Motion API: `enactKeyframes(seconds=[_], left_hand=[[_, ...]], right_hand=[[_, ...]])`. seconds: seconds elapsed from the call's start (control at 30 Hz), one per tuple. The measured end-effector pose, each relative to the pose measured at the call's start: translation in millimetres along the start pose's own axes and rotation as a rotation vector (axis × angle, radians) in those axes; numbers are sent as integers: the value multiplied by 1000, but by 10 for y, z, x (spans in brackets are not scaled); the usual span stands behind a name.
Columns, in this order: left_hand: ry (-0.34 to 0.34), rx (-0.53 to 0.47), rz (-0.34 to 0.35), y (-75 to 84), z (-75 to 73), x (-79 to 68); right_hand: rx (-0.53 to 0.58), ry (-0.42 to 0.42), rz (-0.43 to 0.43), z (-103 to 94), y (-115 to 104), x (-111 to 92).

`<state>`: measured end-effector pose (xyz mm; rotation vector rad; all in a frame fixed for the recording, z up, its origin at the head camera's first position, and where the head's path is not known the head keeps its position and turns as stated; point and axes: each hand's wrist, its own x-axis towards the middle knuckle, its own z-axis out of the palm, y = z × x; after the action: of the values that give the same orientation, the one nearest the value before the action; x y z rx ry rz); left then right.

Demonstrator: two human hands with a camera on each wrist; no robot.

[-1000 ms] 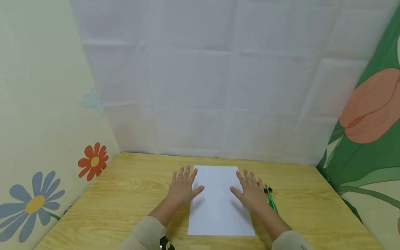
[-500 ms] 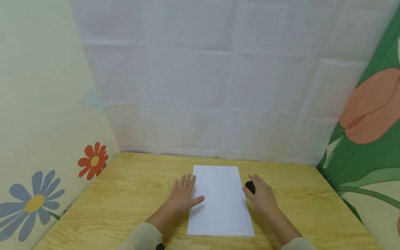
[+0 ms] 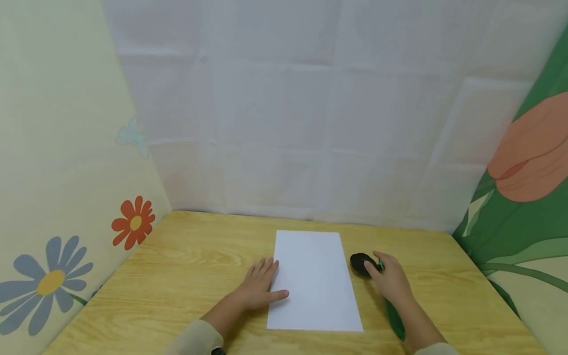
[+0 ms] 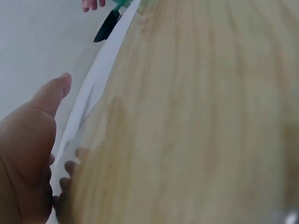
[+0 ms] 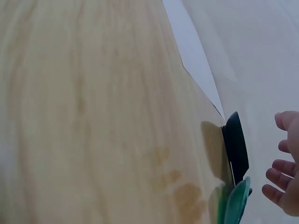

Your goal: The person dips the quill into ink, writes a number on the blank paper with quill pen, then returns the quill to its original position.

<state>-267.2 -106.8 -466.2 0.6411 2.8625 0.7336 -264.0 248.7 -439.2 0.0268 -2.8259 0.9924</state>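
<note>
My left hand (image 3: 259, 286) lies with its fingers extended along the left edge of a white sheet of paper (image 3: 315, 283), its thumb over the paper. The left wrist view shows that thumb (image 4: 53, 93) pointing out. At the paper's right lies a thing with a flat black oval end (image 3: 361, 265) and a green leaf-shaped part (image 3: 394, 320). My right hand (image 3: 395, 281) is over its middle; thumb and forefinger overlap it in the head view. In the right wrist view the fingers (image 5: 280, 172) are loosely bent, with a gap to the black end (image 5: 236, 147).
A wood-grain tabletop (image 3: 208, 256) bears the paper and the black-and-green thing. A creased white cloth (image 3: 288, 108) hangs behind it. Flower-printed panels stand at left (image 3: 57, 123) and right (image 3: 528, 217).
Both hands were spread over the paper's sides. The right hand has moved right and towards the person, past the black end, uncovering it. The left has come slightly nearer the person.
</note>
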Motion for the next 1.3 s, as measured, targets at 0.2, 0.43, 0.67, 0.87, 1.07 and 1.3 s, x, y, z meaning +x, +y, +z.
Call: enactKeyframes(seconds=[0.2, 0.43, 0.67, 0.87, 1.07, 1.3], left_hand=[[21, 78, 60, -53, 64, -54], [46, 134, 72, -63, 58, -53], [42, 144, 61, -59, 38, -45], [36, 137, 58, -65, 57, -56], [41, 136, 63, -60, 77, -80], [45, 125, 62, -70, 96, -84]], right_hand=[[32, 19, 17, -64, 108, -2], [72, 2, 63, -124, 204, 30], [120, -5, 105, -115, 314, 68], [160, 2, 112, -72, 417, 60], [184, 8, 127, -44, 470, 34], [146, 17, 131, -47, 463, 14]])
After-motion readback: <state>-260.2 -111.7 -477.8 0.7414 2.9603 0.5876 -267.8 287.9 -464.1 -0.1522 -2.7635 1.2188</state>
